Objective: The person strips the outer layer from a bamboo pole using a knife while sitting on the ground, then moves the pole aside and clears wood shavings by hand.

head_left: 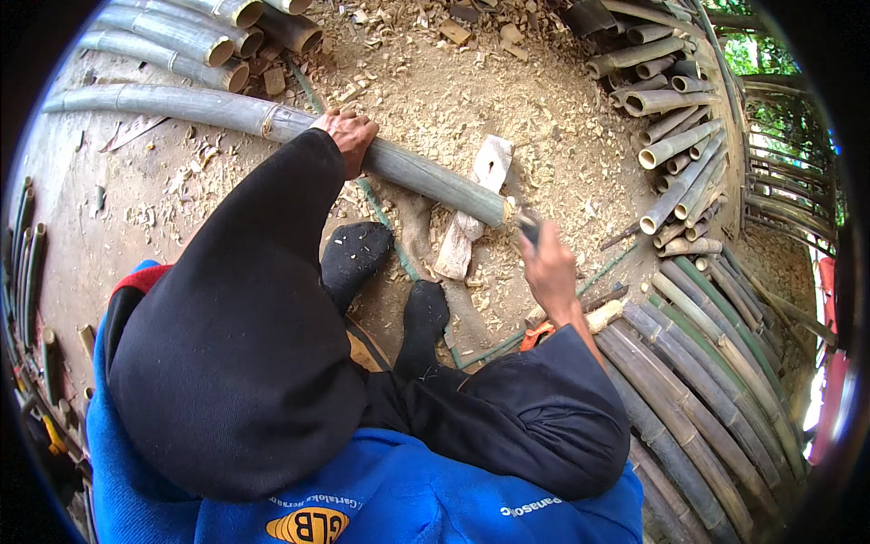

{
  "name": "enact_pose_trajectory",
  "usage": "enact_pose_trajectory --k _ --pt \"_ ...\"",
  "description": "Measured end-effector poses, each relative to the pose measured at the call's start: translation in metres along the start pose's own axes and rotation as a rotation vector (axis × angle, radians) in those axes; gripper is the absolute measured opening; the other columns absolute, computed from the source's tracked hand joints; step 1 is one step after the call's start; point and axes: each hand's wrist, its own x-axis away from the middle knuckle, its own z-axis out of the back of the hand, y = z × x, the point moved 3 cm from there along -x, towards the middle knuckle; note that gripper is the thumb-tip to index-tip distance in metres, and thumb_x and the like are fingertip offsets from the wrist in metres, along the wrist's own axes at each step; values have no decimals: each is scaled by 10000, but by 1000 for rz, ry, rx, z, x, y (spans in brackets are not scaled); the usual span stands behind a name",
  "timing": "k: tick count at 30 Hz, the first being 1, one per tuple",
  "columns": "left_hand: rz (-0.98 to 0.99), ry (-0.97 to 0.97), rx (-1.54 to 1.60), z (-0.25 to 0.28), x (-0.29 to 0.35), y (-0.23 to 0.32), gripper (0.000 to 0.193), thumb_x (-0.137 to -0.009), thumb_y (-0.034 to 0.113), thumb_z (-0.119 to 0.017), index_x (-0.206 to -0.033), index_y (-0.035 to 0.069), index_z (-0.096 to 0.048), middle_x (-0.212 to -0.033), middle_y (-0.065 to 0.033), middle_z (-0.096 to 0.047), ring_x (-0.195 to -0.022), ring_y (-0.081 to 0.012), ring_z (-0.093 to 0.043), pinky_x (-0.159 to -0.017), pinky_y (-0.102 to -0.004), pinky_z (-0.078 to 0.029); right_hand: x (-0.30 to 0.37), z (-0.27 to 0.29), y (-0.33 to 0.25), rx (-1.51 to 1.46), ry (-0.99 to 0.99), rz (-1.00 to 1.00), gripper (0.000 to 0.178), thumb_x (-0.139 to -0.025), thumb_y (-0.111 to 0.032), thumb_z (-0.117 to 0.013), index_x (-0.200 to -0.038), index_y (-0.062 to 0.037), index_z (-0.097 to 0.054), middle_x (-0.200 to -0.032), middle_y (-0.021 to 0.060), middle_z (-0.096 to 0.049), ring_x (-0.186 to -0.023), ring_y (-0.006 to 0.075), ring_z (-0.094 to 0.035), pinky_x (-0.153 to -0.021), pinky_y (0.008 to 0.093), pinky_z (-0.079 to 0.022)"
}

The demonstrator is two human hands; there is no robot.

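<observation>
Grey-green bamboo makes up the long pole (426,177) that slants across the ground (580,163) from the upper left towards the middle, its near end resting over a pale, roughly hewn wood block (492,163). The pole passes beneath the left hand (347,136), whose fingers are curled over its top and hold it from above, partway along its length. To the left of these fingers it runs on towards the edge of the view; to the right, a shorter stretch reaches past the block to the cut end.

Just beyond that end is the right hand (550,269), blurred, its fingers closed around a dark tool (530,231) held close to the pole's freshly pale rim. Whether the tool touches the bamboo cannot be told. The right fingers themselves are apart from the pole.

Pale shavings (399,104) are scattered thickly about the block. Two feet in black socks (356,258) stand on the near side of the pole, below the left hand. More bamboo poles (172,41) lie at the upper left, short bamboo lengths (675,150) are stacked at the upper right, and a row of longer bamboo pieces (698,399) lies at the lower right.
</observation>
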Motion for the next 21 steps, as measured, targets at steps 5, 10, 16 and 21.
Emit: enact_pose_trajectory --k 5,10,16,21 --pt "37 -37 5 10 -11 -25 358 -702 193 -753 -993 45 -609 -970 -140 -671 -1020 -335 -680 -895 -482 -532 -30 22 -17 302 -146 -81 332 -1029 -295 -610 -1146 5 -531 -742 225 -657 -649 436 -672 -572 483 -545" --pt "35 -35 37 5 -3 -15 282 -732 169 -721 -947 42 -590 -949 -146 -664 -1010 -352 -669 -888 -490 -523 -28 61 -80 -83 231 181 300 -1026 -267 -626 -1118 5 -539 -714 208 -642 -607 388 -680 -514 462 -528" --pt "2 17 19 13 -3 -12 268 -730 142 -703 -947 30 -593 -932 -158 -675 -976 -344 -686 -879 -481 -543 -13 -4 3 326 -282 -207 309 -1030 -282 -622 -1095 2 -519 -703 199 -652 -601 374 -685 -490 460 -522" --pt "-3 3 29 -7 10 -4 285 -724 172 -727 -933 37 -588 -922 -148 -676 -956 -346 -691 -877 -482 -545 -24 45 -62 -16 -27 -33 329 -1024 -318 -626 -1157 -32 -532 -752 178 -674 -646 404 -693 -518 481 -508"
